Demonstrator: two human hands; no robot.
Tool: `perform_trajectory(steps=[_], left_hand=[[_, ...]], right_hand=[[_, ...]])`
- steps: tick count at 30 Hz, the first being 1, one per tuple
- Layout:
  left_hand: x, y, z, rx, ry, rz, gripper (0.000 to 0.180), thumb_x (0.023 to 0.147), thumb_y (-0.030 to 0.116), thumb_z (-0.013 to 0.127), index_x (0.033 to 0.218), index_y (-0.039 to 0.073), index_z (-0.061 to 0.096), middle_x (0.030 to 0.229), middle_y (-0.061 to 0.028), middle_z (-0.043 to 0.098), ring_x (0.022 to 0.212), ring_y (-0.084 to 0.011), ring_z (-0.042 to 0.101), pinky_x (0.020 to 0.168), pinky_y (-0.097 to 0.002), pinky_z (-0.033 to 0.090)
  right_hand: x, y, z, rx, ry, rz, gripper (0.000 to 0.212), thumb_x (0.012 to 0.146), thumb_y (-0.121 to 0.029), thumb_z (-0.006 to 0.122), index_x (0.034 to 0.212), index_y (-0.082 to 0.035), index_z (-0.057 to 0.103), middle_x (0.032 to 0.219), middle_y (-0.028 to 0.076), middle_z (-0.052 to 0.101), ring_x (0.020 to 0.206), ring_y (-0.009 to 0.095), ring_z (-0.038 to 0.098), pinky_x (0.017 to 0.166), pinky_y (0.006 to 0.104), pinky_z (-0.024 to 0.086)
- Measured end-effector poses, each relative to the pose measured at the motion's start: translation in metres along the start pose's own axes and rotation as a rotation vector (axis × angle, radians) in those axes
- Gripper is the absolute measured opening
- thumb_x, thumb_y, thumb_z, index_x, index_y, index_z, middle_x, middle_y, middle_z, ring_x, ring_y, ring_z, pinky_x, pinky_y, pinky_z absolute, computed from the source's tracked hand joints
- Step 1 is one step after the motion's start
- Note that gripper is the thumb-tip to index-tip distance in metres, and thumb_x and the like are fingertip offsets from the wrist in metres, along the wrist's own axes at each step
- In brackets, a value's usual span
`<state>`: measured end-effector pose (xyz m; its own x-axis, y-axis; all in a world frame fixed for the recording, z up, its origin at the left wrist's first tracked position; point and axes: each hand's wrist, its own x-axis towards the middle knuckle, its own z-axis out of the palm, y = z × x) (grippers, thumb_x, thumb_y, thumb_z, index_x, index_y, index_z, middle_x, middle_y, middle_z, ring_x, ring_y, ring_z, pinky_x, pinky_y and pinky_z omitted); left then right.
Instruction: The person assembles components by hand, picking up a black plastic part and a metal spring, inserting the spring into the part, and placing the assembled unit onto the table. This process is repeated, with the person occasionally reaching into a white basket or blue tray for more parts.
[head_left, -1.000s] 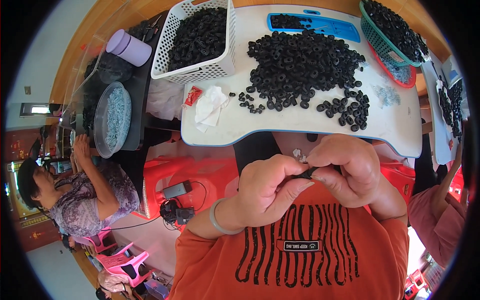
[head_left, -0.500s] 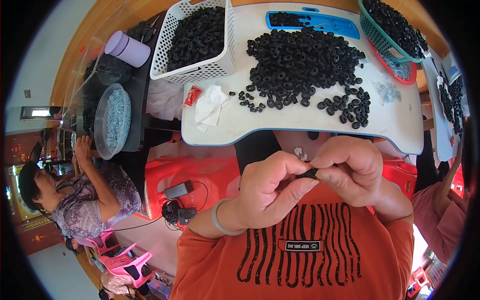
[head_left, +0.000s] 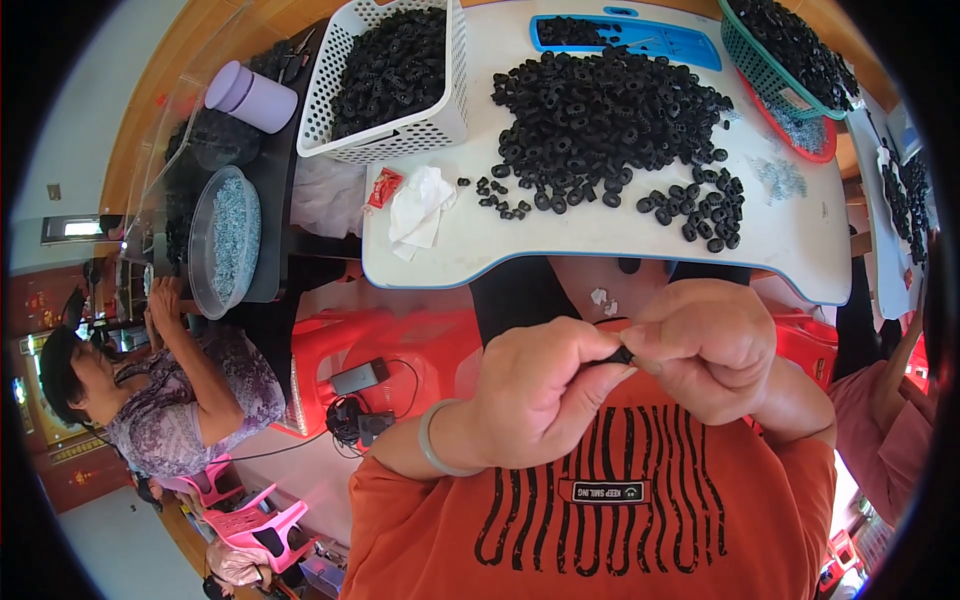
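In front of my chest, both hands meet over a small black plastic piece (head_left: 620, 356), mostly hidden by fingertips. My left hand (head_left: 540, 390) pinches it between thumb and forefinger, with a pale bangle (head_left: 432, 440) on that wrist. From the other side, my right hand (head_left: 708, 350) is closed with its thumb and forefinger at the piece's right end. Beyond the hands, a large heap of small black plastic pieces (head_left: 600, 125) lies on the white table (head_left: 600, 232). Smaller groups of rounded black pieces (head_left: 705, 208) and tiny black parts (head_left: 500, 195) sit along its near edge.
A white perforated basket (head_left: 460, 110) of black pieces and a crumpled tissue (head_left: 420, 210) are at the left. A blue tray (head_left: 690, 52) stands at the back; a green basket (head_left: 745, 60) overlaps a red bowl (head_left: 828, 145) at right. Another person (head_left: 190, 400) works at left.
My right hand has shifted slightly right and its fingers have curled more over the piece's end. The left hand still pinches the piece, slightly lower. The view has shifted a little.
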<state>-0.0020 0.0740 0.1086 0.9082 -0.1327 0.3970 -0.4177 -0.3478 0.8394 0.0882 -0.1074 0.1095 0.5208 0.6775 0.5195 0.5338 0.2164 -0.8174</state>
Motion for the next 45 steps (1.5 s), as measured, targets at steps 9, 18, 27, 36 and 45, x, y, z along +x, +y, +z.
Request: perform_trajectory(steps=[9,18,27,36,45], left_hand=[[0.005,0.004,0.018,-0.034,0.128,0.011,0.014,0.081,0.003,0.069,0.087,0.0,0.057,0.067,-0.0102,0.059,0.049,-0.0226,0.057,0.044,-0.031,0.043],[0.012,0.004,0.004,-0.35,-0.065,-0.136,0.014,0.086,0.008,0.068,0.09,0.0,0.057,0.07,-0.0084,0.06,0.053,-0.0168,0.057,0.049,-0.0258,0.043],[0.007,0.006,0.008,-0.096,-0.061,-0.028,0.017,0.091,0.009,0.063,0.097,-0.003,0.053,0.078,-0.007,0.059,0.063,-0.0074,0.056,0.055,-0.0206,0.044],[0.003,-0.007,0.033,-0.503,0.117,-0.142,0.014,0.091,0.009,0.063,0.096,-0.002,0.056,0.073,-0.0051,0.062,0.055,-0.0065,0.053,0.05,-0.0215,0.041],[0.009,-0.02,0.027,-0.425,0.124,-0.068,0.012,0.088,0.006,0.065,0.096,-0.001,0.06,0.073,-0.0042,0.06,0.052,-0.0069,0.043,0.049,-0.0205,0.035]], right_hand=[[-0.003,0.001,0.001,-0.081,0.043,-0.05,0.016,0.075,0.009,0.063,0.089,0.001,0.065,0.07,0.011,0.065,0.06,0.024,0.065,0.054,0.0299,0.052],[-0.001,-0.007,-0.016,0.087,0.008,0.012,0.016,0.076,0.009,0.063,0.089,0.001,0.064,0.072,0.012,0.065,0.061,0.025,0.066,0.053,0.0307,0.052],[-0.011,-0.004,-0.004,-0.148,0.062,-0.061,0.019,0.073,0.011,0.064,0.089,0.002,0.063,0.07,0.012,0.064,0.06,0.025,0.066,0.054,0.0315,0.052],[-0.017,0.003,-0.004,0.365,0.12,0.141,0.013,0.085,0.0,0.06,0.097,0.004,0.06,0.077,0.01,0.061,0.063,0.015,0.059,0.058,0.0261,0.048],[-0.013,0.022,0.009,1.109,0.05,0.551,0.034,0.089,-0.024,0.066,0.106,0.001,0.051,0.077,0.002,0.056,0.06,0.004,0.05,0.053,0.0182,0.041]])
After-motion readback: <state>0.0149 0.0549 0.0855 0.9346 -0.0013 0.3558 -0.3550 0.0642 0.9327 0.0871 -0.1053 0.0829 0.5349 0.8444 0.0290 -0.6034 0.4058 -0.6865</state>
